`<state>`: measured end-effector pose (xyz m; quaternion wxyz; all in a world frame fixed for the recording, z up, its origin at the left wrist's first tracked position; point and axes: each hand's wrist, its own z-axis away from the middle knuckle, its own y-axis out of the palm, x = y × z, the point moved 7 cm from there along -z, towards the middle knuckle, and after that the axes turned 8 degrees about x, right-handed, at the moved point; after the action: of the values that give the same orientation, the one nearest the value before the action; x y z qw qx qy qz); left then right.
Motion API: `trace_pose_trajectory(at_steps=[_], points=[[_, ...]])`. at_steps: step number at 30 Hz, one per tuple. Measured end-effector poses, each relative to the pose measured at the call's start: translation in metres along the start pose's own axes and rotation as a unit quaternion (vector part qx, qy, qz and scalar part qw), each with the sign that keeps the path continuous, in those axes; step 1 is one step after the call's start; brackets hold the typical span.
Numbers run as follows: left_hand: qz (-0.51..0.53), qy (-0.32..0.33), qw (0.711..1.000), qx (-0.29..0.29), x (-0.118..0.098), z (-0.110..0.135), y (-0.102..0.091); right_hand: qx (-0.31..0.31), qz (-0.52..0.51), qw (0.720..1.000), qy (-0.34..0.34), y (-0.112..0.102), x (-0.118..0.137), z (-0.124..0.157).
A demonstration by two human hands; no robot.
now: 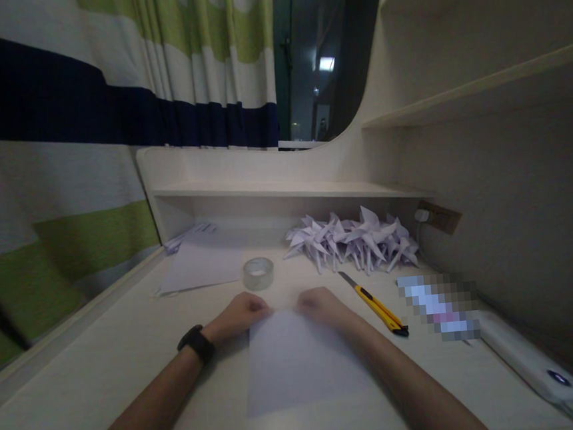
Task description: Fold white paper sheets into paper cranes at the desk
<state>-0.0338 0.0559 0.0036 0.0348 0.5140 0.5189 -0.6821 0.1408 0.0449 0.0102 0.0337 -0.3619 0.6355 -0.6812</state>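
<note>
Left forearm (154,397) and right forearm (411,378) bare, stretching up from the lower edge, slanting toward each other, left hand (247,310) curled, fingertips pinched, right hand (322,305) blurred, fingers bent inward, hands near but apart.

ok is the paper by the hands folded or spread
Spread: the paper sheet lies flat on the desk, no crease showing; blur hides whether its far edge curls at left hand and right hand.

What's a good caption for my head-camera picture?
Left hand and right hand at a paper sheet, folded paper pinwheels beyond.
</note>
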Motion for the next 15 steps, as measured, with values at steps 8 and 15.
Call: trace_pose_trajectory(at_steps=[8, 15], points=[[-0.043, 0.088, 0.991, 0.091, -0.023, -0.003, 0.018, 0.011, -0.033, 0.999, -0.029, 0.011, 0.020, 0.003], [-0.052, 0.088, 0.986, 0.130, -0.023, -0.005, 0.031, 0.016, -0.012, 0.999, -0.035, 0.018, 0.034, 0.004]])
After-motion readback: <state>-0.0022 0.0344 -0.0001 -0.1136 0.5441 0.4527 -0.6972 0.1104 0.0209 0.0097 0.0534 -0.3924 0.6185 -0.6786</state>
